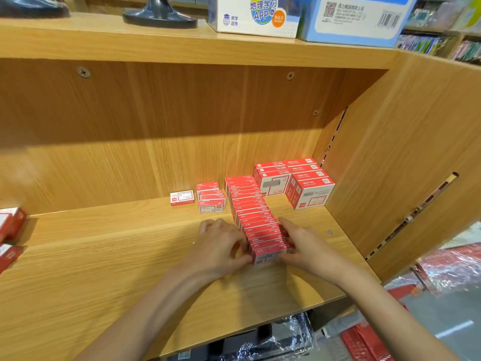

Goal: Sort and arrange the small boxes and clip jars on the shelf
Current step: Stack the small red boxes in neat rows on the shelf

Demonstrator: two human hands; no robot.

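A light wooden shelf [117, 269] carries everything here. A long row of small red boxes [253, 214] runs from front to back on its right half. Left of it sit a short stack of boxes [210, 199] and a single box [182, 198]. Larger red-and-white cartons [294, 181] fill the back right corner. More red boxes [10, 230] lie at the far left edge.

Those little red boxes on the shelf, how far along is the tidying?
Partly done. A long row of red boxes and the bigger boxes in the back corner look lined up. The left hand and right hand grip the row's front end. A loose pile, one single box and boxes at the far left remain. No clip jars show.
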